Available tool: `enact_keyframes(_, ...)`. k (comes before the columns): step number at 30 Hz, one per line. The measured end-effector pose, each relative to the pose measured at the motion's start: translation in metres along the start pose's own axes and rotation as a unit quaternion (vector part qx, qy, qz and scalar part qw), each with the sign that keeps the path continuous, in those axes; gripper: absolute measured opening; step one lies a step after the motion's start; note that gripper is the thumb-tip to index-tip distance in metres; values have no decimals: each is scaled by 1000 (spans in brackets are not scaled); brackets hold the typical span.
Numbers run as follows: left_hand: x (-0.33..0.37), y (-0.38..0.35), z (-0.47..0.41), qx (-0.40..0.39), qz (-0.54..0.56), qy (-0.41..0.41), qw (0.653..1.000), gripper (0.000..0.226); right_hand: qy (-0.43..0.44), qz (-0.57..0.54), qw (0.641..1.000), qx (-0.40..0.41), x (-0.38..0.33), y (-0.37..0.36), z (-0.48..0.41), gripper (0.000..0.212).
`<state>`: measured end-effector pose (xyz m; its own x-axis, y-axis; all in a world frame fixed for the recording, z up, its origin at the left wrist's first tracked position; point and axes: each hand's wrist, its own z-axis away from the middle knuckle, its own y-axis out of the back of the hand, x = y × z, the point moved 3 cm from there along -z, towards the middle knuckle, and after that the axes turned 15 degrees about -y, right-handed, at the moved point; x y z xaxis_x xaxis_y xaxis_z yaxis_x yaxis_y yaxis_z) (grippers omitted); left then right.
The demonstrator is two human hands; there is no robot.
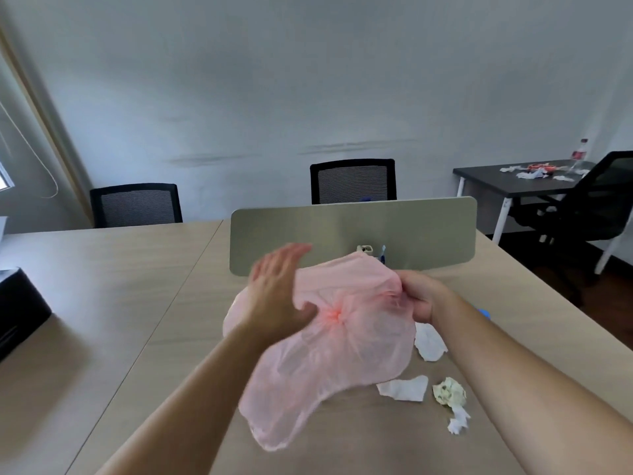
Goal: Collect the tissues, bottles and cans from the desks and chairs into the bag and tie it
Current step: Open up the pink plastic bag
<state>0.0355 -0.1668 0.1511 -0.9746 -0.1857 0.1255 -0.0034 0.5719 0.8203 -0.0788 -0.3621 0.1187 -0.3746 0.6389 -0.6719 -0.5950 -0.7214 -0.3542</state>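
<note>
We find the pink bag held above the desk, in front of the divider, limp and seemingly empty. The right hand pinches its bunched edge with curled fingers; the left hand lies flat against the film, fingers extended and close together. Tissues lie on the desk just right of the bag. Risks as we judge them: the mouth is not yet open, so thin film may tear if pulled; a bottle and litter far right of the divider could be missed.

Grey wall behind two mesh chairs and wooden desks.
</note>
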Motion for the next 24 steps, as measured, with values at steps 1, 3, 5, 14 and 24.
enact_keyframes(1,16,-10,-8,-20,7,-34,999,80,8,34,999,-7,-6,-5,1,17)
enact_keyframes(3,35,-31,-26,-104,-32,-33,994,67,24,99,995,-15,-16,-18,7,24)
enact_keyframes(5,38,-42,-43,-150,-95,16,984,32,64,162,984,40,-26,-26,17,31)
enact_keyframes(14,16,-13,-83,-99,-102,157,977,25,164,318,918,172,37,-6,67,48)
enact_keyframes(24,-66,1,-8,-108,77,227,965,19,30,-63,997,-16,15,38,30,42)
